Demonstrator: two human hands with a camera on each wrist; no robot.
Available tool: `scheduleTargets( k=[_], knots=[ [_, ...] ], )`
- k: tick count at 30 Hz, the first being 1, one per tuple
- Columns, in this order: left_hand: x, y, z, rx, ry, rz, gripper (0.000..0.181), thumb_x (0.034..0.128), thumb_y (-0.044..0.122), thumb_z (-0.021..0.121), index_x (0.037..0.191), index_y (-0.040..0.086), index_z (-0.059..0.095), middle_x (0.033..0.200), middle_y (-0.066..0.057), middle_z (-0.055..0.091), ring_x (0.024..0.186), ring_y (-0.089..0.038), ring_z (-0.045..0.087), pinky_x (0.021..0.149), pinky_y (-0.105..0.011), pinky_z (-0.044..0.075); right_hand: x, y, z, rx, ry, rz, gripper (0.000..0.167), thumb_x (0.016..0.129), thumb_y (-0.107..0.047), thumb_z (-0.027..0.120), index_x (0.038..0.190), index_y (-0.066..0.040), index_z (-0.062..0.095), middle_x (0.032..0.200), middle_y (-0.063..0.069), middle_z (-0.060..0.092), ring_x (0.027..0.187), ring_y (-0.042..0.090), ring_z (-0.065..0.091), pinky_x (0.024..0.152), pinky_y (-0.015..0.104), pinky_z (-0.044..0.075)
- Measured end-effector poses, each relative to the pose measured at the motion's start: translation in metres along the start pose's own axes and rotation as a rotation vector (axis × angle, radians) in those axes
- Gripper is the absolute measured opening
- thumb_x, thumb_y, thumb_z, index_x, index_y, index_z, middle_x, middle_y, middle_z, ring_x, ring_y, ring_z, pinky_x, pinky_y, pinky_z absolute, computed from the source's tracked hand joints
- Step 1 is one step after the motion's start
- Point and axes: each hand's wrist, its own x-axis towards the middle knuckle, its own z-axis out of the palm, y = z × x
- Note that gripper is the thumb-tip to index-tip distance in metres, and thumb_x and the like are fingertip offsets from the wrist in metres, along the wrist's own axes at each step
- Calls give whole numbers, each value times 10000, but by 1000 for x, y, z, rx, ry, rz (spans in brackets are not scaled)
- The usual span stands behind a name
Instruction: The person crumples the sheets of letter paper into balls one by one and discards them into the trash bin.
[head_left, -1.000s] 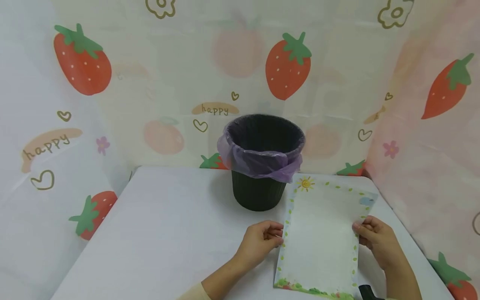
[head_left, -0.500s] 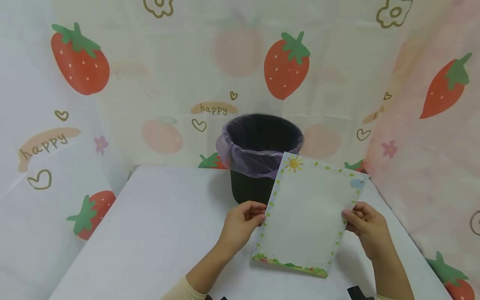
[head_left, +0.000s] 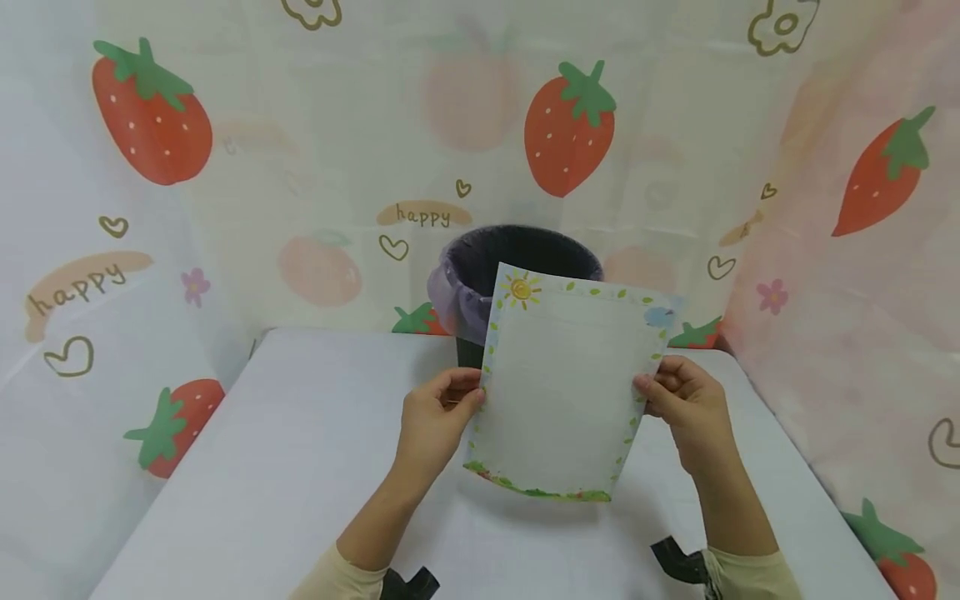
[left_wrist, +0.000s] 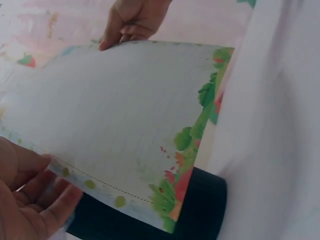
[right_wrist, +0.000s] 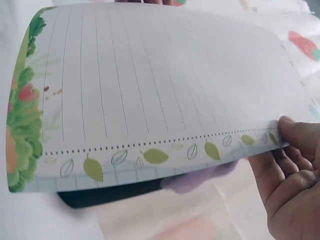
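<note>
A sheet of lined paper (head_left: 558, 392) with a printed border of leaves, a sun and plants is held up above the table. My left hand (head_left: 438, 421) pinches its left edge between thumb and fingers. On the opposite edge, my right hand (head_left: 690, 408) pinches it the same way. The lines on the sheet show in the right wrist view, where the paper (right_wrist: 150, 75) bows slightly. Behind the sheet stands a dark bin (head_left: 471, 354) lined with a purple bag (head_left: 453, 304); the paper hides much of its front.
The white table (head_left: 300, 467) spreads under both arms. A cloth backdrop (head_left: 337, 125) printed with strawberries rises at the back and both sides. Black straps (head_left: 678, 560) sit at the wrists.
Both hands have lifted the paper off the table and carried it left and upward, so it now covers much of the bin. The bin has stayed in place.
</note>
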Motion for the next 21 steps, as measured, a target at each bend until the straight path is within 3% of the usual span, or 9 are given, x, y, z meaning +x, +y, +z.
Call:
scheduleTargets(
  k=[2, 7, 10, 15, 21],
  knots=[
    [1, 3, -6, 33, -37, -15, 281, 923, 143, 781, 1199, 126, 728, 1109, 11, 742, 1005, -183, 706, 831, -305, 604, 3, -1, 10, -12, -7, -14, 165, 943, 0, 714, 1095, 6, 652, 897, -1, 746, 793, 118, 716, 689, 274, 625],
    [-3, 11, -17, 87, -249, -101, 654, 893, 281, 820, 1470, 173, 532, 1350, 16, 634, 1262, -214, 601, 998, -449, 551, 6, -2, 30, -45, -27, -25, 177, 938, -39, 737, 1090, 0, 653, 897, -10, 745, 808, 114, 715, 688, 271, 623],
    [-9, 15, -18, 72, -335, -152, 815, 866, 347, 839, 1550, 215, 415, 1412, 27, 578, 1302, -201, 562, 1028, -468, 530, 6, -3, 39, -51, -45, -17, 179, 936, -42, 741, 1084, 1, 651, 893, -14, 746, 817, 116, 717, 696, 278, 626],
    [-14, 22, -15, -28, -344, -194, 909, 840, 359, 862, 1575, 235, 342, 1412, 18, 542, 1294, -207, 557, 1030, -436, 534, 3, -5, 53, -70, -57, -9, 227, 935, -51, 746, 1110, 35, 630, 895, -15, 742, 816, 117, 716, 697, 286, 626],
    [-12, 21, -13, -282, -251, -203, 903, 851, 178, 858, 1567, 256, 313, 1436, -40, 527, 1293, -249, 559, 1016, -409, 549, -3, -6, 62, -129, -43, -16, 301, 943, -87, 748, 1170, 60, 615, 948, 24, 743, 829, 155, 724, 706, 309, 631]
  ],
)
